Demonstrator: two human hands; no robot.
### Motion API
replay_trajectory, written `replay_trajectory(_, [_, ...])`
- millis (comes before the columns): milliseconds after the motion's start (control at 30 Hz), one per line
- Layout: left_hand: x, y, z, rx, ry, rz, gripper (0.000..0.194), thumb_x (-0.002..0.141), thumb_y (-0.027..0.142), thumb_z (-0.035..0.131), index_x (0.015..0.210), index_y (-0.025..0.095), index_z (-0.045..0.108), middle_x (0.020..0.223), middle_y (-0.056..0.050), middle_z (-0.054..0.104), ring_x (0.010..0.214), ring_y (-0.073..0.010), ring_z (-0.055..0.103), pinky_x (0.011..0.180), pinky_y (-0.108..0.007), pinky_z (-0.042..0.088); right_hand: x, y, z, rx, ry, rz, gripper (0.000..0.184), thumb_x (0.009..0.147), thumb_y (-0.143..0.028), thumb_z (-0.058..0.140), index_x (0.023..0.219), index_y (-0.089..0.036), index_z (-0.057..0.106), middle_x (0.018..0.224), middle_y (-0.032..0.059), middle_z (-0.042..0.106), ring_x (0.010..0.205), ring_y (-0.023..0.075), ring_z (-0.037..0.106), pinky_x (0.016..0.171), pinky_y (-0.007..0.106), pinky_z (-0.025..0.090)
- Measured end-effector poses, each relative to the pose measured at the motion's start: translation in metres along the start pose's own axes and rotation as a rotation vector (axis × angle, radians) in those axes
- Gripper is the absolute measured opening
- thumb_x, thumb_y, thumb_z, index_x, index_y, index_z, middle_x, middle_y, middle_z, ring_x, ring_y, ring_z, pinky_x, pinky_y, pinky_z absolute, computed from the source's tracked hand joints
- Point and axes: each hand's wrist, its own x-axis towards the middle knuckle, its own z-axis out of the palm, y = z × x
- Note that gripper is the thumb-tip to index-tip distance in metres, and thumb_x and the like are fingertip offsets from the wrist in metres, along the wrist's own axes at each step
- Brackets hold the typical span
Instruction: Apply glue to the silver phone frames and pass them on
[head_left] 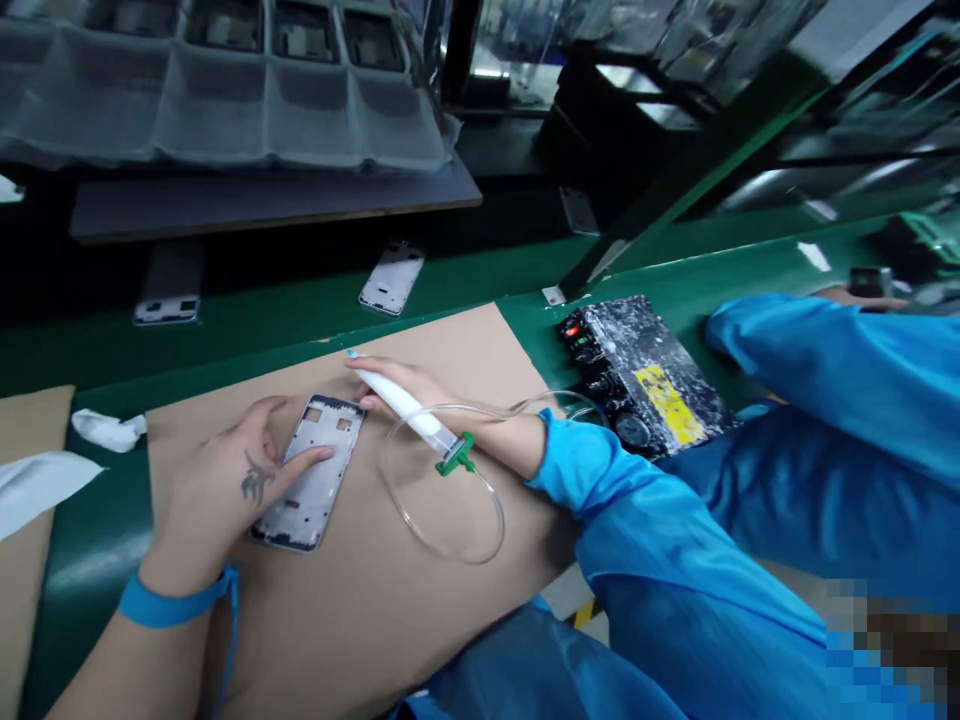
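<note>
My left hand (217, 480) grips a silver-grey phone frame (315, 490) by its left side, thumb laid across its face. The frame has square cutouts at its upper end and is held over a sheet of brown cardboard (420, 610). In my right hand (431, 390) is a white dispensing syringe (397, 400), its blue tip (351, 353) pointing up and left, away from me. A green cap (456, 455) closes its rear end, and a clear looping tube (501, 510) runs from it. Fingers of the right hand are close to the frame's upper right edge; whether they touch is unclear.
A worn black control box (645, 370) with a yellow label stands to the right, near a co-worker's blue sleeve (810, 370). Phone frames (392, 278) lie on the green bench beyond. A compartment tray (225, 110) is above them; crumpled white wipes (109, 430) lie left.
</note>
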Motion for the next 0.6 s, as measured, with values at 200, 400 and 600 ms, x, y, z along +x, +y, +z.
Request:
replay_trajectory(200, [0.003, -0.001, 0.008, -0.227, 0.059, 0.222, 0.095, 0.093, 0.088, 0.066, 0.163, 0.025, 0.052, 0.149, -0.014, 0.068, 0.127, -0.0377, 0.071, 0.102, -0.049, 0.061, -0.008, -0.004, 0.001, 0.064, -0.035, 0.017, 0.067, 0.105, -0.063, 0.072, 0.16, -0.028, 0.06, 0.127, 0.0074, 0.08, 0.114, 0.0252, 0.08, 0.11, 0.046, 0.063])
replay_trajectory(400, [0.01, -0.003, 0.01, -0.3, -0.097, 0.411, 0.088, 0.095, 0.077, 0.075, 0.167, 0.036, 0.047, 0.166, -0.009, 0.061, 0.149, -0.0395, 0.061, 0.124, -0.058, 0.051, -0.009, -0.006, 0.0, 0.061, -0.096, -0.017, 0.064, 0.105, -0.062, 0.073, 0.157, -0.027, 0.062, 0.128, 0.0075, 0.082, 0.118, 0.025, 0.079, 0.112, 0.045, 0.062])
replay_trajectory(600, [0.023, -0.008, 0.012, -0.349, 0.003, 0.298, 0.084, 0.089, 0.075, 0.08, 0.154, 0.028, 0.059, 0.13, -0.011, 0.073, 0.098, -0.0297, 0.073, 0.083, -0.042, 0.062, 0.006, -0.009, 0.003, 0.058, -0.112, 0.06, 0.069, 0.104, -0.058, 0.077, 0.165, -0.033, 0.058, 0.138, 0.0064, 0.08, 0.128, 0.0283, 0.078, 0.115, 0.046, 0.06])
